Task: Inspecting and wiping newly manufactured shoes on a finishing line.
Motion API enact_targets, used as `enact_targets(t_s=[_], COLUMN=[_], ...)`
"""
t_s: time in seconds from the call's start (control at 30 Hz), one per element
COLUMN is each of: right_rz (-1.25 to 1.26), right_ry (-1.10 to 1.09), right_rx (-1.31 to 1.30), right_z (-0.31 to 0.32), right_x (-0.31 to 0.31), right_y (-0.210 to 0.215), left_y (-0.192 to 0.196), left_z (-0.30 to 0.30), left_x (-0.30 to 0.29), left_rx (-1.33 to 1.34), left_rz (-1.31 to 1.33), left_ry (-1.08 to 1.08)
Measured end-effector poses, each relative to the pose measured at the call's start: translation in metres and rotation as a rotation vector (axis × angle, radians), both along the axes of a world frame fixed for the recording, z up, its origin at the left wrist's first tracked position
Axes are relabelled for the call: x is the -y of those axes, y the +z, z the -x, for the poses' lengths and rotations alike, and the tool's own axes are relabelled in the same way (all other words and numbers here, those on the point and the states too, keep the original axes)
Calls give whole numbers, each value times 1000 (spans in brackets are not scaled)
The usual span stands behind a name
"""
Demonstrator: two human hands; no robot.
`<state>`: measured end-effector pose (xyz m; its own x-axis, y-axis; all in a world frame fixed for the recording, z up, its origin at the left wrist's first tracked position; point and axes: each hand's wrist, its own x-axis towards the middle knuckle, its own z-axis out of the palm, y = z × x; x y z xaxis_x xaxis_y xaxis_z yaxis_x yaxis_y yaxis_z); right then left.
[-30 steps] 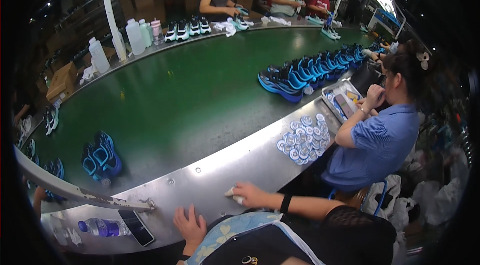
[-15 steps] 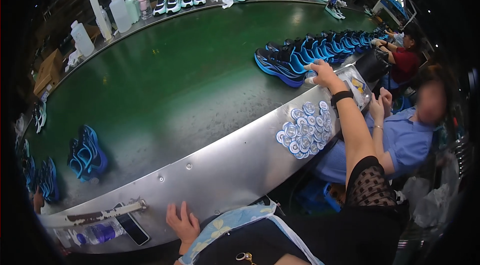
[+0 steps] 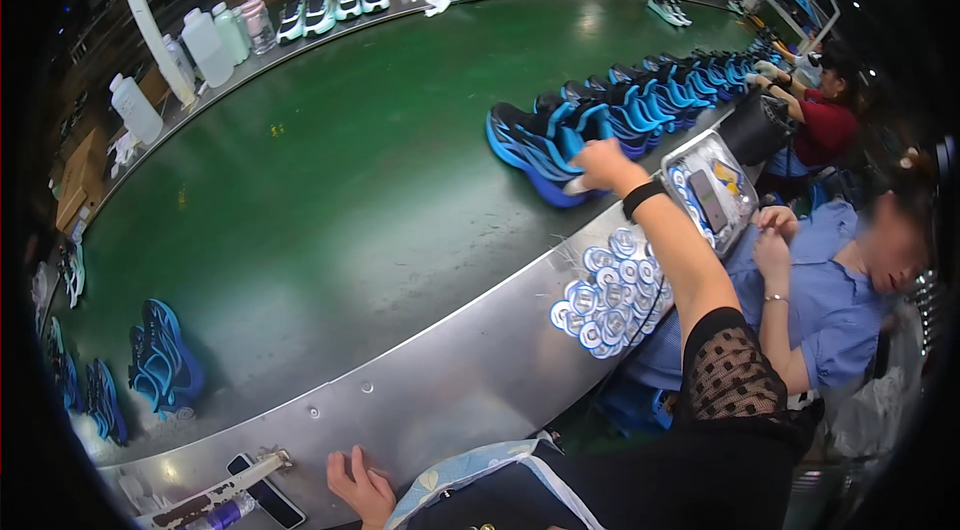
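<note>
My right hand [image 3: 606,168] reaches out to the nearest black-and-blue sneaker [image 3: 530,152] in a long row. Its fingers are bent over the shoe's collar, and the thumb, with a white wrap on it, lies along the outer side. Below that hand, many round white-and-blue discs [image 3: 612,292] are heaped on the metal ledge [image 3: 450,350]. My left hand [image 3: 362,486] rests on the ledge near my body, fingers apart, holding nothing. A phone [image 3: 266,492] lies to its left beside a worn metal bar [image 3: 215,496].
Another pair of blue sneakers [image 3: 160,360] stands on the green belt [image 3: 330,200] at left. A clear tray [image 3: 708,192] and a black bin [image 3: 755,130] sit beyond my right arm. A person in a blue shirt [image 3: 740,270] is close at right. Bottles [image 3: 207,48] line the far edge.
My right hand has closed in on the nearest sneaker, its fingers now bent over the collar. The view has shifted; the left hand still rests on the ledge.
</note>
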<state>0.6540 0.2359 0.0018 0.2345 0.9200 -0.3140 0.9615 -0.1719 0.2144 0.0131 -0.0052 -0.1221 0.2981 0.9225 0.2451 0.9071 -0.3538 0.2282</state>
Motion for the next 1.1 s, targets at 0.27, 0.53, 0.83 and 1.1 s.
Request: enact_targets(t_s=[0.27, 0.53, 0.83, 1.1], right_rz=[-94, -84, -57, 127], right_ry=[283, 549, 365, 847], right_rx=[-622, -1124, -1399, -1098], right_z=[247, 438, 351, 394], right_x=[100, 225, 167, 129], right_y=[15, 18, 58, 24], left_y=[85, 77, 154, 98], left_z=[-75, -15, -10, -46], left_x=[-80, -65, 5, -13], left_rx=[739, 767, 834, 495], left_rz=[474, 308, 377, 91], left_ry=[30, 101, -96, -427])
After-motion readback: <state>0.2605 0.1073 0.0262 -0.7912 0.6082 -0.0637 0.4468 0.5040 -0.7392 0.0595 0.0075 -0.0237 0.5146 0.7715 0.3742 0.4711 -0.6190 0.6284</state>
